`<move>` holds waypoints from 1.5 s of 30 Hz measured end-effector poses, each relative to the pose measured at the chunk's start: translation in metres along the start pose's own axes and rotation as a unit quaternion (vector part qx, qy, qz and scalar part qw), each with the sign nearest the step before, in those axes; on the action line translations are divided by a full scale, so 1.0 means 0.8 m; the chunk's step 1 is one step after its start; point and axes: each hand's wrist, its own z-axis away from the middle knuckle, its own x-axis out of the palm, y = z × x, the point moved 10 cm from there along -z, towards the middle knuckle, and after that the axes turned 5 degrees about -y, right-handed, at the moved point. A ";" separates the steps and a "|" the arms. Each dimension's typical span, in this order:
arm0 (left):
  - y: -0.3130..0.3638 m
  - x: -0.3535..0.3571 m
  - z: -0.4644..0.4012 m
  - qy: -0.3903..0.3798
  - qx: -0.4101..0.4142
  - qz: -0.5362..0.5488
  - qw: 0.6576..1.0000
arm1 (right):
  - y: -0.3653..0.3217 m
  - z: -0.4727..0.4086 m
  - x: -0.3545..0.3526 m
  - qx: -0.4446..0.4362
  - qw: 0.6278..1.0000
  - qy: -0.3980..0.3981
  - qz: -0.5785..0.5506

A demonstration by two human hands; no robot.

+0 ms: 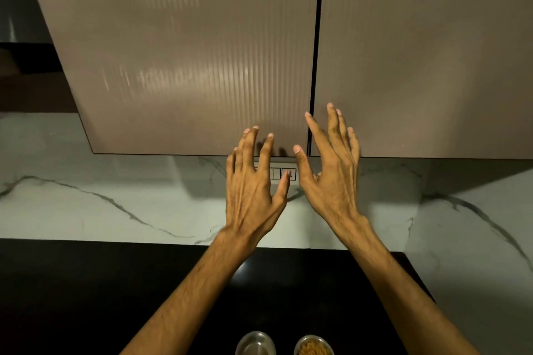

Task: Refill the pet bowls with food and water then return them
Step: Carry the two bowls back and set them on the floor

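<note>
Overhead, both of my hands are raised to the lower edge of two closed cupboard doors. My left hand (253, 181) has its fingers spread and nearly straight in front of the left cupboard door (178, 52); it holds nothing. My right hand (331, 173) is likewise spread and empty, its fingertips over the dark seam beside the right cupboard door (427, 52). Whether either hand touches a door I cannot tell.

Judged step: the feeding part looks done, and the hands are either at the point of opening the cupboard or have just closed it. If opening, the next move calls for hooking fingertips under a door's bottom edge, since no handle shows.

Below, on the black counter (86, 297), two small metal bowls stand just beside each other at the near edge of view. The left bowl (255, 344) shows a bare, shiny inside; water cannot be confirmed. The right bowl (313, 346) holds yellow-brown dry food. A marble wall (86, 196) with a switch plate (284, 173) lies behind.
</note>
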 end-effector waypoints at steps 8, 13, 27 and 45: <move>-0.020 0.009 0.048 -0.043 -0.051 0.030 0.997 | 0.015 0.063 0.025 0.075 0.994 -0.055 -0.052; -0.031 0.021 0.079 -0.075 -0.081 0.051 0.993 | 0.027 0.105 0.037 0.121 0.987 -0.090 -0.062; -0.064 0.060 0.201 -0.178 -0.208 0.084 0.958 | 0.073 0.251 0.061 0.257 0.944 -0.195 -0.069; -0.140 0.139 0.433 -0.316 -0.417 0.091 0.847 | 0.145 0.479 0.083 0.381 0.863 -0.333 -0.002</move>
